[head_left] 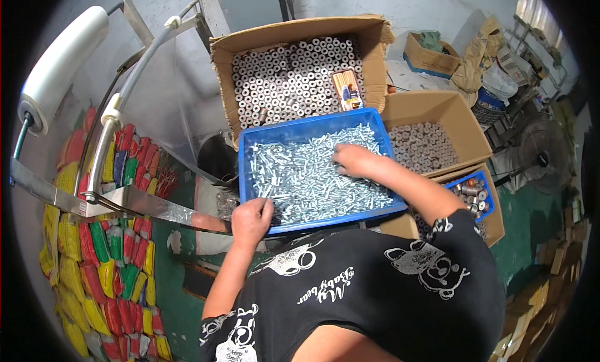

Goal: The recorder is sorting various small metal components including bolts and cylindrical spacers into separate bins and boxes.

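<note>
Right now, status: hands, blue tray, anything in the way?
Left hand at tray's near-left corner. Right hand among loose metal pieces. Blue tray well filled. No obstruction seen between hands.

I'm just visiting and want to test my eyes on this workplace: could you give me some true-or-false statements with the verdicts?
1. The bare right hand reaches into small, silvery metal pins. True.
2. Those pins lie in a round red metal bowl. False: they fill a shallow, rectangular blue plastic tray.
3. The large brown cardboard box beyond the tray holds grey, ring-shaped metal pieces. True.
4. The bare left hand is at the tray's far right corner. False: it is at the near left corner.
5. A long, white cylindrical roll is mounted at the upper left. True.
</note>
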`<state>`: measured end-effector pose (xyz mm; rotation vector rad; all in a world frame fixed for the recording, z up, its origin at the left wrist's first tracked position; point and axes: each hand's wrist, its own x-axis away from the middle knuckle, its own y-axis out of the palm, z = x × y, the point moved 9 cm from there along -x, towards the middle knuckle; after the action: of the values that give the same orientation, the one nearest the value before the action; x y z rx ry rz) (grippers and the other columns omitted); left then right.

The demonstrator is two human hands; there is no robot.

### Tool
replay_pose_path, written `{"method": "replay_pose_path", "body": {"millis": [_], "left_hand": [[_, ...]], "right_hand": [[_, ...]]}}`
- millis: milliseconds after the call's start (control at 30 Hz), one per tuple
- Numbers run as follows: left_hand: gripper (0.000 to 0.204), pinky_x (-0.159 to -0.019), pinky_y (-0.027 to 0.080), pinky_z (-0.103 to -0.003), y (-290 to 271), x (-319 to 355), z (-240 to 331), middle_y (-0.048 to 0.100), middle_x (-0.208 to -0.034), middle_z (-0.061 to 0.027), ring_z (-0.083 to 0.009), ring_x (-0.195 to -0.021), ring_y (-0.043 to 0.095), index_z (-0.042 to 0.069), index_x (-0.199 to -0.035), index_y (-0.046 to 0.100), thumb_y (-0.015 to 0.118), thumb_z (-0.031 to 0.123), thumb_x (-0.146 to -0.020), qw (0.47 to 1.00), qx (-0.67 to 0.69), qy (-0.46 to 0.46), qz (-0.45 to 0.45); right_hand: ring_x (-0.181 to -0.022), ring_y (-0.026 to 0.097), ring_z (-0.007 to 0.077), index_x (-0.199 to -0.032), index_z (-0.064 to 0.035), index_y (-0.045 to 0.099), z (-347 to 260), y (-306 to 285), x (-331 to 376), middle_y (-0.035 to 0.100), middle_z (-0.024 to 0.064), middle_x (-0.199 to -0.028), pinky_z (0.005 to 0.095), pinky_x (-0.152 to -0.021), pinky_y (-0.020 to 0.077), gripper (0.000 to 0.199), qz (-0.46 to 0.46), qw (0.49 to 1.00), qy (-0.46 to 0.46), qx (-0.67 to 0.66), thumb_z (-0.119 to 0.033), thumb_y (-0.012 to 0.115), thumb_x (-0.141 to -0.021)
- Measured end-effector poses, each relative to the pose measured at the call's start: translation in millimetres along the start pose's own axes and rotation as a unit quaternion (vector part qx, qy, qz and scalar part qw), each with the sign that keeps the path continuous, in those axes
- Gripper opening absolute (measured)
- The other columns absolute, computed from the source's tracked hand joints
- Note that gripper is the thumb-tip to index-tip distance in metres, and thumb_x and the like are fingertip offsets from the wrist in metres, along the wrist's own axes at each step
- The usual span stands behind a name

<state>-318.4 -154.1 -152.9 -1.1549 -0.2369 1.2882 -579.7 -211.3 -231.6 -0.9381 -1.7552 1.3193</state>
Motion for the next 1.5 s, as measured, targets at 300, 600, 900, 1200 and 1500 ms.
{"method": "replay_pose_path", "body": {"millis": [300, 600, 900, 1200, 1500], "left_hand": [[0.027, -0.053, 0.042, -0.043, 11.8, -3.0, 7.3, 0.054, -0.064, -0.0209, -0.0377, -0.056, 0.055, -0.001, -0.069, 0.058, 0.066, 0.018, -0.087, 0.997, -0.059, -0.001, -0.041], [0.031, -0.055, 0.043, -0.046, 13.2, -1.5, 4.3, 0.055, -0.065, -0.0217, -0.0408, -0.060, 0.055, -0.001, -0.067, 0.056, 0.066, 0.019, -0.088, 0.994, -0.085, -0.031, -0.055], [0.027, -0.058, 0.045, -0.049, 8.8, -5.6, 5.8, 0.059, -0.067, -0.0199, -0.0401, -0.063, 0.060, 0.002, -0.068, 0.061, 0.065, 0.020, -0.087, 0.997, -0.072, -0.012, -0.033], [0.027, -0.061, 0.047, -0.049, 5.9, 1.2, 0.6, 0.059, -0.068, -0.0199, -0.0391, -0.066, 0.061, 0.002, -0.067, 0.059, 0.064, 0.020, -0.086, 0.999, -0.026, 0.015, -0.031], [0.016, -0.064, 0.051, -0.048, 10.7, 11.9, -15.0, 0.062, -0.068, -0.0157, -0.0362, -0.069, 0.064, 0.006, -0.069, 0.062, 0.063, 0.017, -0.080, 0.993, 0.103, 0.041, 0.027]], "right_hand": [[-0.092, 0.067, 0.0380, -0.094, -0.0030, 0.069, 2.8, 6.4, 18.6, 0.065, 0.0195, -0.100, 0.0486, -0.079, 0.0550, 0.018, 0.080, 0.997, -0.008, 0.002, -0.009, 0.056, -0.084], [-0.086, 0.067, 0.0389, -0.084, -0.0023, 0.070, 14.0, 20.9, -5.4, 0.068, 0.0207, -0.088, 0.0472, -0.077, 0.0536, 0.014, 0.046, 0.997, -0.048, -0.032, -0.010, 0.058, -0.081], [-0.085, 0.064, 0.0428, -0.088, -0.0025, 0.065, 16.1, -7.9, 2.0, 0.066, 0.0222, -0.086, 0.0493, -0.075, 0.0498, 0.017, 0.105, 0.987, -0.048, -0.112, -0.019, 0.067, -0.085], [-0.054, 0.050, 0.0074, -0.108, 0.0020, 0.063, 15.7, -25.5, -21.3, 0.057, 0.0016, -0.073, 0.0268, -0.047, 0.0411, 0.022, 0.062, 0.797, 0.119, -0.589, -0.017, 0.061, -0.097], [-0.086, 0.063, 0.0385, -0.105, -0.0062, 0.067, -46.7, 11.7, -96.7, 0.062, 0.0190, -0.092, 0.0443, -0.073, 0.0508, 0.024, 0.127, 0.980, -0.147, 0.051, -0.006, 0.061, -0.082]]}}
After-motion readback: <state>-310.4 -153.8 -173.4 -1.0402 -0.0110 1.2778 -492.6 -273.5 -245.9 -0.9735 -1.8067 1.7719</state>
